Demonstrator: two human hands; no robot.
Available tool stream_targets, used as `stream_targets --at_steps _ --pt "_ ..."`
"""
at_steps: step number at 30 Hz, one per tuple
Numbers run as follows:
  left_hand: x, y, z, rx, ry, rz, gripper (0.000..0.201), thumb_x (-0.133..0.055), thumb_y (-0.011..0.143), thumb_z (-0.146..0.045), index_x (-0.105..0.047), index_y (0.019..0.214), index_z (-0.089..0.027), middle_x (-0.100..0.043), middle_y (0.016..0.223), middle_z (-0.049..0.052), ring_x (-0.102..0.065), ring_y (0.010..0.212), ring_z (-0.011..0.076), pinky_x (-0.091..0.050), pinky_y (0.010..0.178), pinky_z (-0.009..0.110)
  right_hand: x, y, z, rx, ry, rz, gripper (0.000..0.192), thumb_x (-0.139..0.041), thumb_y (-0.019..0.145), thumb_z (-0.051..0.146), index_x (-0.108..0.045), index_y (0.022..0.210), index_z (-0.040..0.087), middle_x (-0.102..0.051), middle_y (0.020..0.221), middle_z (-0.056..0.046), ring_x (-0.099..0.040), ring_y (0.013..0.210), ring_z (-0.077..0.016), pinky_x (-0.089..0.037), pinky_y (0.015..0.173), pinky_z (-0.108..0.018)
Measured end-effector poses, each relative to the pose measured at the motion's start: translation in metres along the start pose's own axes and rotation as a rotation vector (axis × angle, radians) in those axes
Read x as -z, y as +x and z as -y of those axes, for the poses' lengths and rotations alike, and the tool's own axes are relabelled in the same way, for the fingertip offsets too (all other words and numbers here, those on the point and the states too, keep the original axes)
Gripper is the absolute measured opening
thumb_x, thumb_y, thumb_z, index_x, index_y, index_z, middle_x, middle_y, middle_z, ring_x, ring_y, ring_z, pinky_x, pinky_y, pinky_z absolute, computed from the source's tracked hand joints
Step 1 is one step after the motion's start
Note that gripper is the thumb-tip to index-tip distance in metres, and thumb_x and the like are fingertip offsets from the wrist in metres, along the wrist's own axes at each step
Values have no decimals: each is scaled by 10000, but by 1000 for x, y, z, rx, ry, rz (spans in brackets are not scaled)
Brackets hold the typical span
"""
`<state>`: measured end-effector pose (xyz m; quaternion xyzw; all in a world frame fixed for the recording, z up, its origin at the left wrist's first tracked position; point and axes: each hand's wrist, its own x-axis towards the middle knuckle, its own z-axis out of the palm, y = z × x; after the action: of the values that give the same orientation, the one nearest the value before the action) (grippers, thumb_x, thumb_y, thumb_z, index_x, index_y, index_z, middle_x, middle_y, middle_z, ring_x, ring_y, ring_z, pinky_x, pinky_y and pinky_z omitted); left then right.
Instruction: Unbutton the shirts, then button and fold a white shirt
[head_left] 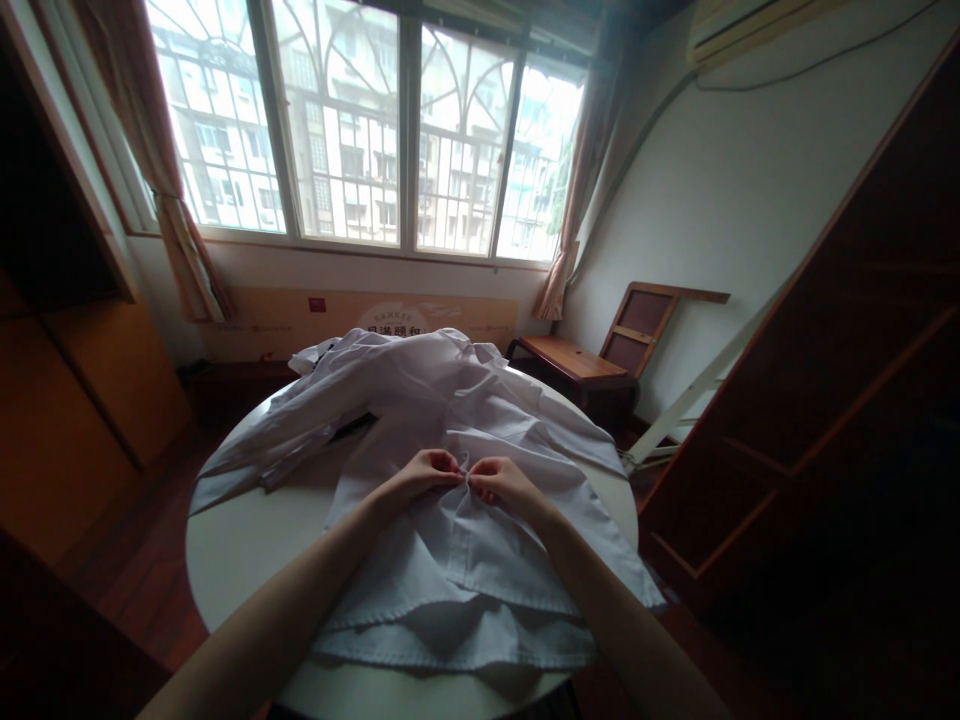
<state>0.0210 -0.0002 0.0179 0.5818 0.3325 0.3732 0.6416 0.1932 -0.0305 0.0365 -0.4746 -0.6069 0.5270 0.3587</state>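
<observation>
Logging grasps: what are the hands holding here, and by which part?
Both the left hand and right hand pinch the white shirt at its front opening, fingertips meeting mid-garment.

The shirt [450,440] is thin white woven cloth, matt and softly creased, with a stitched hem along its near edge. The round bench [240,540] under it has a smooth, white, faintly sheened top. The chair [600,350] by the wall is reddish-brown polished wood. The curtains [176,210] are dull, pinkish-brown fabric.
</observation>
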Motion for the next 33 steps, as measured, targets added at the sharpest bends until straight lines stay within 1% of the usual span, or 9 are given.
stream_targets --at_steps 8,16,20,23,26,28,30,33 --pt "1 2 -1 -6 22 -6 302 -770 465 -266 -577 626 -99 -536 558 -27 -473 508 60 -332 504 178 -2 -1 1 7 -21 -6 74 -555 622 187 -569 612 115 -461 433 39 -391 392 -49 -261 381 -170" --pt "1 1 0 -30 33 -3 294 -766 480 -278 -588 631 -100 -530 552 -31 -465 498 59 -324 492 175 -1 2 -6 37 -48 8 122 -566 641 241 -567 611 122 -447 430 44 -384 386 -49 -257 378 -175" --pt "2 -1 -4 -47 37 44 273 -751 515 -269 -599 663 -98 -548 593 -18 -481 531 65 -339 507 175 1 2 -8 27 -67 19 143 -569 658 268 -568 630 128 -425 425 52 -354 371 -44 -223 362 -177" --pt "2 -2 -10 -68 88 94 256 -738 537 -256 -612 694 -99 -570 630 -4 -499 565 78 -363 526 183 4 2 -10 7 -73 39 156 -566 677 286 -562 647 133 -406 415 59 -325 355 -41 -194 351 -181" --pt "0 -2 -11 -131 172 100 235 -731 543 -231 -608 694 -101 -589 649 6 -516 583 89 -391 548 195 6 1 -10 -6 -63 53 162 -570 680 294 -554 655 135 -394 412 64 -312 347 -38 -181 345 -183" --pt "-2 0 -8 -201 219 57 233 -726 544 -206 -607 716 -104 -597 659 9 -531 602 98 -410 570 204 6 1 -9 -21 -62 52 164 -571 680 297 -554 664 135 -383 401 69 -309 337 -39 -178 339 -183" --pt "-5 3 -3 -259 272 16 250 -711 565 -189 -617 783 -109 -600 659 8 -544 617 105 -423 586 210 6 2 -9 -42 -64 42 159 -563 684 292 -555 675 134 -373 387 74 -311 326 -42 -181 333 -183" --pt "-7 5 2 -330 448 -2 243 -674 628 -200 -639 857 -126 -601 669 10 -541 613 105 -425 579 210 7 3 -8 -60 -78 38 128 -547 684 260 -552 665 133 -375 373 74 -321 317 -45 -190 329 -180"
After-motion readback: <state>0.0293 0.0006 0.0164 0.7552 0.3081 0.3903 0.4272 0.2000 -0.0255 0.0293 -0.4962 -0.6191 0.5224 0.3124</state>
